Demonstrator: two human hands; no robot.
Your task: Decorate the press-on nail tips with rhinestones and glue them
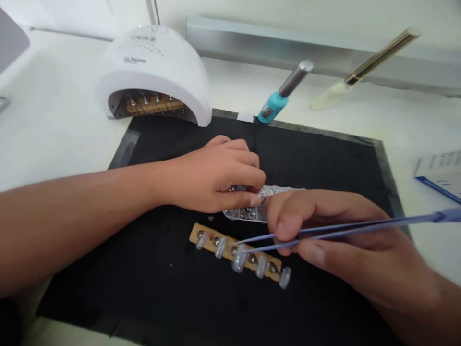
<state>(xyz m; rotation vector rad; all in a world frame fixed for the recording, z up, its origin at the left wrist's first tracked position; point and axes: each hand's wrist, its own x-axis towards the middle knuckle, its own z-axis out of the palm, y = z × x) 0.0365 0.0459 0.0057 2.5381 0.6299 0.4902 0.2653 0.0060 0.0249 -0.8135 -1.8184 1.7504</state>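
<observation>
My left hand (219, 175) rests over a clear divided rhinestone case (248, 213), its fingers curled and its thumb and forefinger around the case's left part. In my right hand (345, 245) is a pair of purple tweezers (403, 222), pinched between thumb and fingers. The tweezer tips are apart, just over the middle nail tip (239, 260); whether they touch it I cannot tell. Several clear, glittery nail tips stand in a row along a wooden display strip (194, 234) with round metal mounts. A small reddish stone (211, 218) lies between strip and case.
A white nail lamp (162, 62) stands at the back left, with another wooden strip (154, 105) inside. A turquoise bottle (272, 106) and a pale bottle with a gold cap (329, 95) stand behind the black mat (162, 298). A printed card (441, 168) lies at right.
</observation>
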